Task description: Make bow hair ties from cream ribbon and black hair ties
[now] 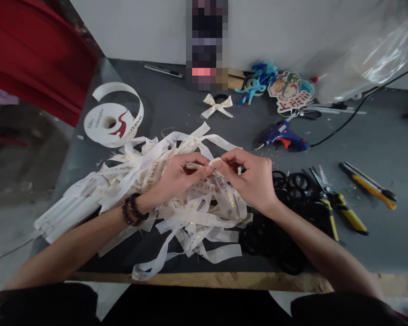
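Observation:
My left hand point(187, 174) and my right hand point(250, 176) meet above a heap of cut ribbon strips point(153, 165), white with gold lettering. Fingers and thumbs of both hands pinch one short white ribbon point(216, 161) between them. Its lower end seems to hang below the fingertips, though it blends with the strips beneath. Beyond my hands lies a finished-looking ribbon bow point(217, 107) with a black hair tie point(222, 97) behind it. Many black hair ties point(289, 213) are piled beside and under my right forearm.
A ribbon spool point(97, 122) stands at the left back. Right of centre lies a blue glue gun point(285, 136) with its black cord. Scissors point(343, 206) and a yellow utility knife point(370, 185) lie at the right. A white power strip point(70, 203) sits near my left forearm.

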`<state>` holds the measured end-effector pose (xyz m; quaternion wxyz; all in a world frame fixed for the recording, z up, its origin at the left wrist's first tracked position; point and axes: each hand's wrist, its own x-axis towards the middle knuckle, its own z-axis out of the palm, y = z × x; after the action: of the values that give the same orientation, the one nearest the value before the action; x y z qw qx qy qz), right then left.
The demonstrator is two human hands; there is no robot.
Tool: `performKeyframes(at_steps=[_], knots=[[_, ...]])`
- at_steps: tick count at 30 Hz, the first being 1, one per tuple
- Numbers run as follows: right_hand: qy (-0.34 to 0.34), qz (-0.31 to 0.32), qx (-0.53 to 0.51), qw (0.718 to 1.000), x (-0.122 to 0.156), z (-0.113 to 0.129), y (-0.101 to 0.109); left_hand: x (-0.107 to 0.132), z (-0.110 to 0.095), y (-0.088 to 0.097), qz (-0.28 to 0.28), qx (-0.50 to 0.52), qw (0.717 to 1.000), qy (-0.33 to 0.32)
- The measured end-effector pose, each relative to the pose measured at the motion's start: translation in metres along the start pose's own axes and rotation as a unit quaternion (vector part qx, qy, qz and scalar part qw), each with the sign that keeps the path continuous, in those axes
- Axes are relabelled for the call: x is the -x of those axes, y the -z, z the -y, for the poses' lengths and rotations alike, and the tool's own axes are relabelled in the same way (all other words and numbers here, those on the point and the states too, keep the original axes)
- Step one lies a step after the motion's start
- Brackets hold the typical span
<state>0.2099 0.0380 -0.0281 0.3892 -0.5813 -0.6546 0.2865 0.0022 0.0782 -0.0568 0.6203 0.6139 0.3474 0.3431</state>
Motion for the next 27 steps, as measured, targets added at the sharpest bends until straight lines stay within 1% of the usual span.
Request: performKeyframes(at_steps=[3,7,13,15,19,24,27], knots=[[-0.006,0.002,-0.043,0.999,0.0013,-0.0014,-0.0007,-0.0005,0.0007,0.0005,-0.006,0.011,1.0,0.007],[0.004,-0.007,-0.022,1.0,0.003,-0.0023,-0.0028,-0.0008,0.0017,0.0001,-0.024,-0.023,0.999,0.007],[-0.001,-0.01,-0.012,1.0,0.0041,-0.0036,-0.0042,-0.0008,0.0029,-0.0018,-0.028,-0.059,0.998,-0.01],[0.001,-0.014,-0.008,1.0,0.0039,-0.0036,-0.004,-0.0006,0.0036,-0.0023,-0.04,-0.059,0.997,-0.006],[-0.004,-0.024,0.013,1.0,0.0035,-0.0025,-0.0047,0.0004,0.0024,-0.0041,-0.095,-0.024,0.995,-0.003],[0.007,-0.025,0.029,0.999,0.0049,0.0006,-0.0062,0.0021,0.0018,-0.005,-0.092,-0.051,0.994,-0.019],[0.027,-0.028,0.037,0.999,0.0052,0.0025,-0.0058,0.0012,0.0059,-0.0035,-0.11,-0.031,0.993,-0.011]])
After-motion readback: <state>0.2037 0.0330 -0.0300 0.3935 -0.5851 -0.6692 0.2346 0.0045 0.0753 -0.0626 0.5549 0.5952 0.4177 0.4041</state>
